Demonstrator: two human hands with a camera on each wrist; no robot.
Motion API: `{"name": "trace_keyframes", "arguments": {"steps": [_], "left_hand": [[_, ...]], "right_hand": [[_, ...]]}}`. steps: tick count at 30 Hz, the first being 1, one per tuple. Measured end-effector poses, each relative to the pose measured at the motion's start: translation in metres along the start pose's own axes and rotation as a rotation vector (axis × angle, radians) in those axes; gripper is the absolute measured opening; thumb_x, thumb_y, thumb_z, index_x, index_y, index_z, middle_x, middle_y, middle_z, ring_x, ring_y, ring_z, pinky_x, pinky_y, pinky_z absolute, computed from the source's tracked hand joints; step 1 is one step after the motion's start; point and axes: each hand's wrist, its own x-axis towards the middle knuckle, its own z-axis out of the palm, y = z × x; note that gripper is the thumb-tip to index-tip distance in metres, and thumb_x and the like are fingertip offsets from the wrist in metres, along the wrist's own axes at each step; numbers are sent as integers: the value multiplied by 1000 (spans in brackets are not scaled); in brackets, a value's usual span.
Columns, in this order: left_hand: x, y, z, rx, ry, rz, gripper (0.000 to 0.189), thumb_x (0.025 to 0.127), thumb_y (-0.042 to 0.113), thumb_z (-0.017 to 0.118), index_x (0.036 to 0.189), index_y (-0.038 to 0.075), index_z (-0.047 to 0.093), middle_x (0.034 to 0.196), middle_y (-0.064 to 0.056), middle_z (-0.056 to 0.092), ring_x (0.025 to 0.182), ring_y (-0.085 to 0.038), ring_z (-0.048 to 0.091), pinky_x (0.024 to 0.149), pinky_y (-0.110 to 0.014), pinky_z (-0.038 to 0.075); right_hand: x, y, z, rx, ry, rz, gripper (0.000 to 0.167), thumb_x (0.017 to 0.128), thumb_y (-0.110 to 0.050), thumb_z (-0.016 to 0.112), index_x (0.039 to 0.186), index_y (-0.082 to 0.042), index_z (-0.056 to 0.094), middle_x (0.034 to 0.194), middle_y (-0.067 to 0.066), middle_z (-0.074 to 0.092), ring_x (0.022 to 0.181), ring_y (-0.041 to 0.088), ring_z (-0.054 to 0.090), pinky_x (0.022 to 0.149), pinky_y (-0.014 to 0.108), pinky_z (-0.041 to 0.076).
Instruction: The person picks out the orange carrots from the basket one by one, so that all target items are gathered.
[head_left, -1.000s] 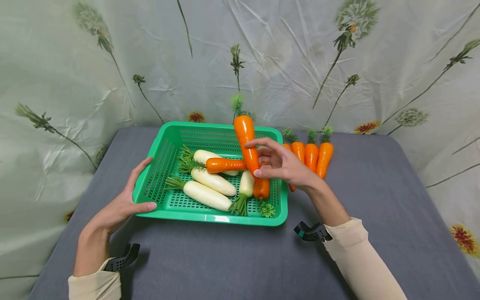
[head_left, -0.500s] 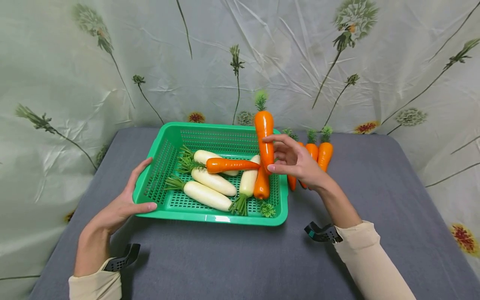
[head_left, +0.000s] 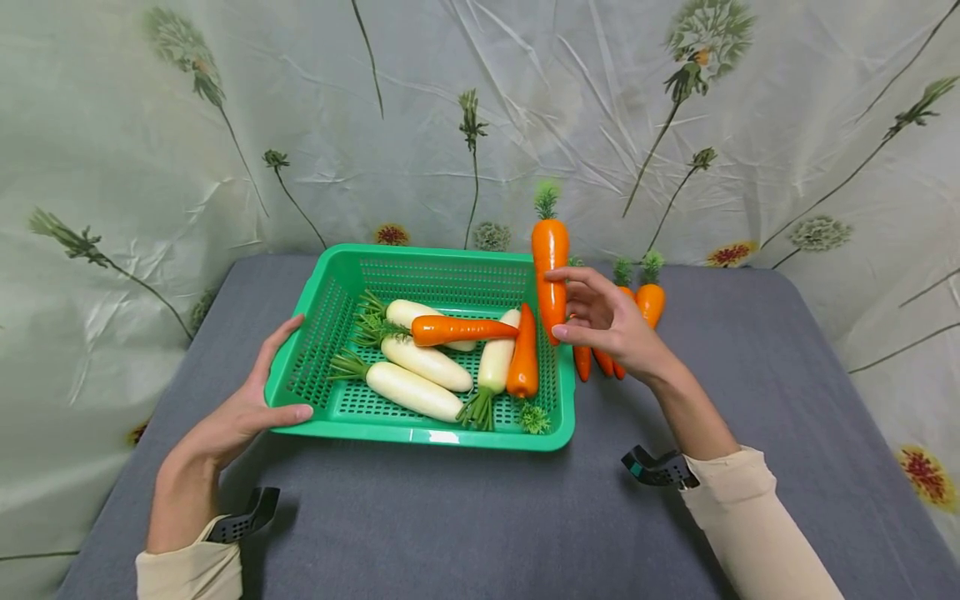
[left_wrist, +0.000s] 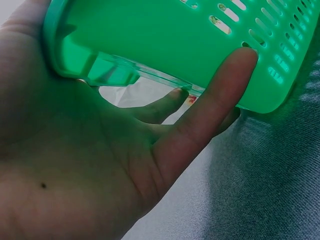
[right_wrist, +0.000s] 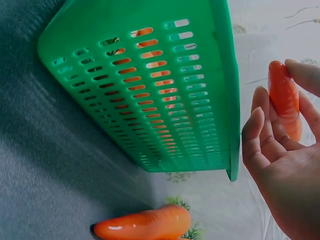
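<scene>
A green plastic basket (head_left: 360, 432) sits on the table with several white radishes (head_left: 416, 392) and two orange carrots (head_left: 461, 330) inside. My left hand (head_left: 240, 417) grips its left end, thumb on the front rim; in the left wrist view, fingers (left_wrist: 200, 120) press the outer wall from below the rim. Over the right rim, my right hand (head_left: 611, 325) pinches another carrot (head_left: 550, 250) near its pointed lower end, leafy top upward. The right wrist view shows this carrot (right_wrist: 284, 92) between thumb and fingertips, just outside the basket's side.
Several more carrots (head_left: 651, 304) lie side by side on the grey cloth (head_left: 750, 400) right of the basket, partly hidden behind my right hand. A floral curtain (head_left: 585, 125) hangs behind the table.
My right hand has carried the carrot rightward from above the radishes to the basket's right rim, uncovering the carrot inside. The left hand and basket stay put.
</scene>
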Motion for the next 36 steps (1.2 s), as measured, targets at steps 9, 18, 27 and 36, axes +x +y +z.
{"name": "trace_keyframes", "arguments": {"steps": [9,18,27,36], "left_hand": [[3,1,1,21,-2,5,114,89,2,72,164,47,0,162,-15,11,123,-5,46,88,-18,47],[4,1,2,26,-4,-10,114,89,3,72,164,48,-1,163,-15,12,124,-5,46,89,-17,46],[2,-1,2,19,-14,2,113,89,3,72,164,46,-1,160,-15,15,123,-3,49,88,-18,48],[0,-2,-1,34,7,-7,114,89,3,72,164,48,-1,161,-15,14,122,-3,48,87,-19,48]], "right_hand": [[-11,-2,-13,-20,38,6,60,94,11,63,149,-7,48,131,5,63,100,17,67,84,30,58],[-28,0,-32,-90,92,37,61,95,8,64,151,-8,47,132,9,62,100,15,67,80,27,55],[-51,7,-50,-102,122,44,61,95,11,62,152,-6,46,131,9,63,99,15,68,77,27,55],[-61,16,-60,-81,138,28,61,95,14,60,151,-3,46,128,9,62,97,15,68,74,25,54]]}}
